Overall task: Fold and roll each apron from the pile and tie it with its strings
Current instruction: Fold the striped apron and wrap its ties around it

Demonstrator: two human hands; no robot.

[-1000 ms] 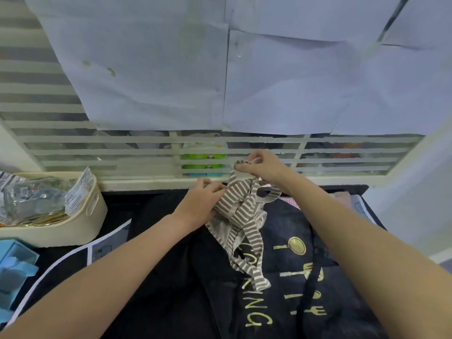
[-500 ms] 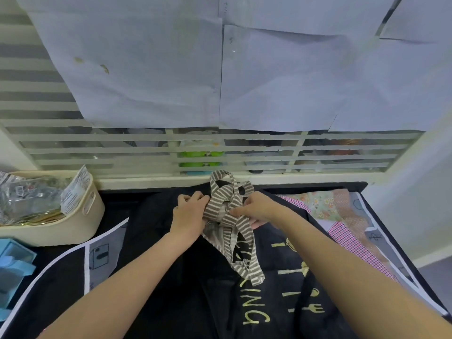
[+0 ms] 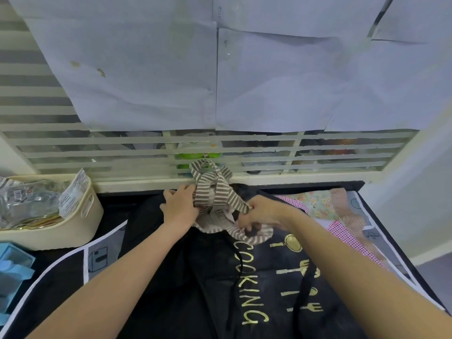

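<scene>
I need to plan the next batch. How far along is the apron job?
In hand: both hands, left and right, grip the grey-and-white striped apron bundle, tying its strings. Left: the black apron with gold lettering and the floral and red-checked apron lie unrolled. No finished roll is visible.

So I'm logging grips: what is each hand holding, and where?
Both hold the striped apron: left hand grips the bundle's left side, right hand pinches its strap.

Pale paper sheets (image 3: 151, 69) cover a white slatted window (image 3: 269, 152) above a white sill (image 3: 293, 178).
</scene>
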